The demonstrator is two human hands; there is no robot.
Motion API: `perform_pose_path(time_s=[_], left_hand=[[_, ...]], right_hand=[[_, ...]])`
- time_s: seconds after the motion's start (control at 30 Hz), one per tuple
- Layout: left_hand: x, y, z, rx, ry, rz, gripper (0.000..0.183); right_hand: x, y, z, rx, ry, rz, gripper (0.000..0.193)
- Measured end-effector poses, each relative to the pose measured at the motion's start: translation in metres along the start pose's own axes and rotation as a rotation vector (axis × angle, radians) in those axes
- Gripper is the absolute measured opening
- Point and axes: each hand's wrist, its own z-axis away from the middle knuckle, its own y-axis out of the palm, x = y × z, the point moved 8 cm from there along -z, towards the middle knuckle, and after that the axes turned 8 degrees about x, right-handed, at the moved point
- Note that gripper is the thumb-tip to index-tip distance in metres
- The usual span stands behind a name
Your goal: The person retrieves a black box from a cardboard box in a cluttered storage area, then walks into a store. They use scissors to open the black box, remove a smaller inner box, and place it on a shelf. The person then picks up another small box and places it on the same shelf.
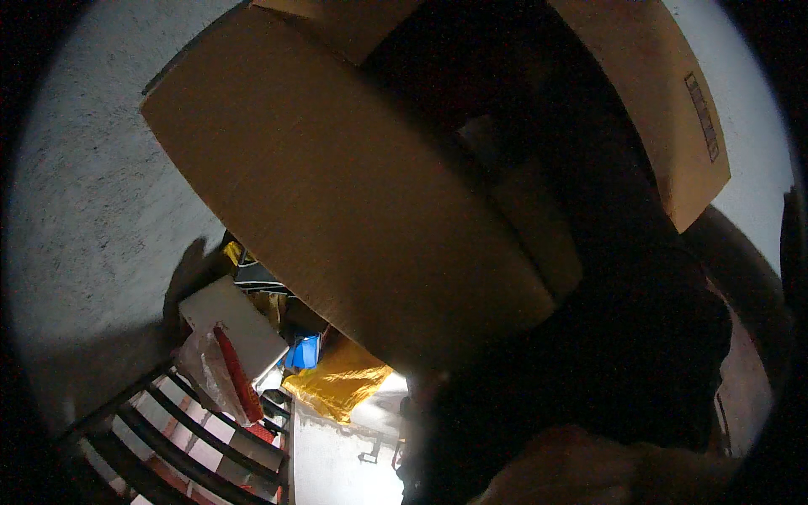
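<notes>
Wall in the head view: rough grey plaster [93, 126] ran down the left side, and my view darkened toward its rim.
Open cardboard box: the brown cardboard box [337, 194] filled the upper middle, tilted, its mouth toward the upper right and most of its inside lost in shadow; a small pale patch [478, 133] showed within.
Right-hand panel: another cardboard panel [648, 76], with a dark printed strip, stood across the opening.
Handling the box: I judged it best to keep the panels spread, steady the box from outside and let light in, since reaching blind into that dark could snag or crush something.
Dark shape: a black mass [614, 362], perhaps a sleeve or clothing, rose from the lower right toward the opening.
Hands: I could make out neither my left hand nor my right hand, so I cannot tell whether the fingers were apart, together or clamped on the box.
Below the box: a gold foil packet [341, 383] lay beside a blue packet [303, 352]; farther left, a clear plastic bag [202, 362] with a red strip overlapped a pale flat box [227, 303] above black slats [139, 417].
</notes>
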Motion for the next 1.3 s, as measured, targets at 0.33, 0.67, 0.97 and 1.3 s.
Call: perform_pose_path(time_s=[0.33,0.67,0.97,1.3], left_hand=[[0.012,-0.007,-0.014,0.042,-0.041,0.043,0.054],[0.004,0.018,-0.033,0.263,0.185,0.198,0.055],[-0.029,0.042,-0.045,0.484,0.416,0.010,0.054],[-0.055,0.080,0.075,0.720,0.895,-0.510,0.061]], right_hand=[[-0.002,-0.043,-0.010,-0.176,0.101,-0.177,0.044],[0.016,-0.135,0.097,-0.383,0.068,-0.411,0.046],[0.020,-0.177,0.357,-0.444,-0.185,-1.075,0.041],[-0.010,-0.258,0.831,-1.536,-0.179,-0.645,0.041]])
